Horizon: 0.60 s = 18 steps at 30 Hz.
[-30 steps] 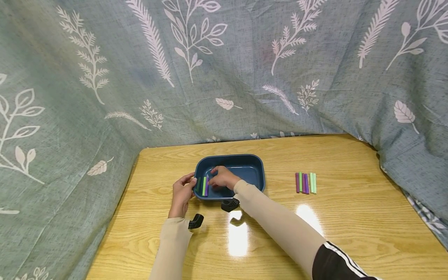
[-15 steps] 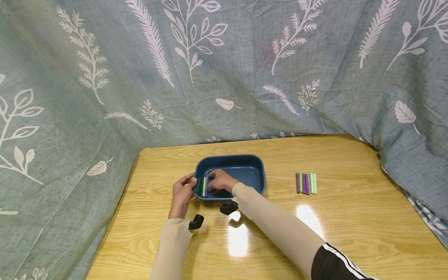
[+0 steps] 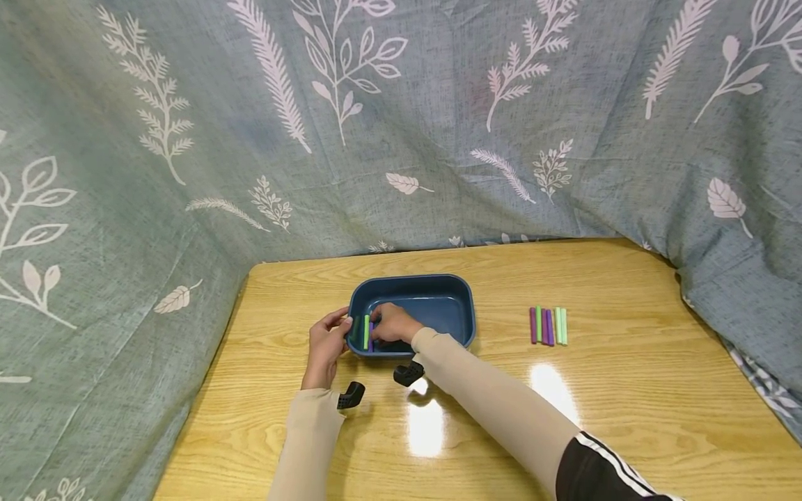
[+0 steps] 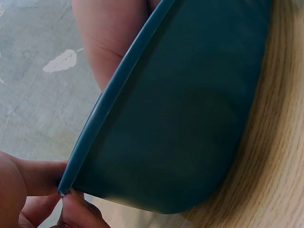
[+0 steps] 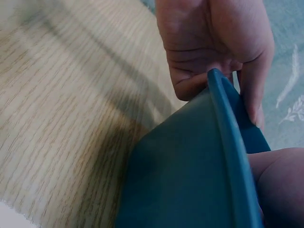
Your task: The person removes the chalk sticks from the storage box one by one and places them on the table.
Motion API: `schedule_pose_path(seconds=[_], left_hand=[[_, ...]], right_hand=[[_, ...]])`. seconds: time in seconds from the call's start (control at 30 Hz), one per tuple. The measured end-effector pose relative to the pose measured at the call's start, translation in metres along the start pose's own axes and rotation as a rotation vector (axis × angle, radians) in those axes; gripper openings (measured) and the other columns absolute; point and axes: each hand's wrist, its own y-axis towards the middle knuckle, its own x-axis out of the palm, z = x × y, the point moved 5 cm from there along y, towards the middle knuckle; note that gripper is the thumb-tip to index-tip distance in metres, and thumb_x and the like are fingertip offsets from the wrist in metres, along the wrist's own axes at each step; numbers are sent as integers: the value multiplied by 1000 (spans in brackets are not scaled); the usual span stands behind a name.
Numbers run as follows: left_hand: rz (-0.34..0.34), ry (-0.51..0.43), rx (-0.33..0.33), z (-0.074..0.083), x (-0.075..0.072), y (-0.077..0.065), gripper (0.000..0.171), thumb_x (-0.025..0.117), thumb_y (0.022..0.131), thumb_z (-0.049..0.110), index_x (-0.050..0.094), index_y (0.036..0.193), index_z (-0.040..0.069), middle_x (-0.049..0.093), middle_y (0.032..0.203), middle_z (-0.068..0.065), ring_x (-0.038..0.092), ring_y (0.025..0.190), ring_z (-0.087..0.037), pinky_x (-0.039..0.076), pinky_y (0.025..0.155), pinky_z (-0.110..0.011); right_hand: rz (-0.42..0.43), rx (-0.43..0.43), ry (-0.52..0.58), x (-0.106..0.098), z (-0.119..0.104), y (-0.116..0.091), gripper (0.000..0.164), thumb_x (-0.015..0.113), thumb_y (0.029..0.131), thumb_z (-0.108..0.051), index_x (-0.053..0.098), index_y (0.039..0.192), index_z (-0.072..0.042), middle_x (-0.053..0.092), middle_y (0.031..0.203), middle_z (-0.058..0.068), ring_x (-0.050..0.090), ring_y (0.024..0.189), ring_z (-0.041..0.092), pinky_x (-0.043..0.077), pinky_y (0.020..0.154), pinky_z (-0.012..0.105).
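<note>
A dark blue rectangular tub (image 3: pixel 441 313) stands on the table. My left hand (image 3: pixel 326 346) pinches its left rim; in the right wrist view the thumb of that left hand (image 5: pixel 213 42) lies inside the wall, fingers outside. Inside the tub, against the left end, a bright green stick (image 3: pixel 366 332) and a purple stick (image 3: pixel 372 341) lie side by side. My right hand (image 3: pixel 396 324) reaches in over the near rim, its bent fingers right at the purple stick and covering its upper part. I cannot tell whether they pinch it. Both wrist views show mainly the tub's outer wall (image 4: pixel 171 118).
On the wooden table (image 3: pixel 501 431), right of the tub, several sticks (image 3: pixel 545 325) lie in a row: purple, maroon, bright green and pale green. A leaf-patterned grey-green curtain (image 3: pixel 426 139) hangs behind and along both sides.
My right hand has lowered and closed in slightly to the left, its fingers now covering more of the purple stick. My left hand stays at the rim; the tub and outside sticks have not moved.
</note>
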Motion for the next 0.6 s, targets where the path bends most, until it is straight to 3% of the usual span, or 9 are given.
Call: schedule_pose_path(seconds=[0.13, 0.23, 0.6], left_hand=[[-1, 4, -2, 1, 0, 0, 34, 64, 105, 6, 68, 138, 2, 55, 109, -8, 48, 59, -5, 44, 53, -19], [-1, 2, 1, 1, 0, 0, 34, 64, 105, 6, 68, 138, 1, 55, 109, -8, 48, 58, -5, 44, 53, -19], [5, 4, 6, 1, 0, -2, 33, 64, 105, 5, 68, 137, 0, 56, 107, -8, 47, 58, -5, 43, 52, -18]], right_hand=[[41, -12, -79, -2, -1, 0, 27, 79, 88, -4, 70, 113, 0, 70, 109, 11, 56, 86, 18, 48, 77, 29], [60, -19, -91, -3, -2, -2, 26, 79, 87, -5, 70, 110, 0, 70, 111, 12, 56, 88, 19, 48, 80, 30], [200, -110, -72, -5, -7, -5, 19, 81, 88, 2, 65, 98, 0, 62, 85, 5, 57, 74, 15, 48, 68, 27]])
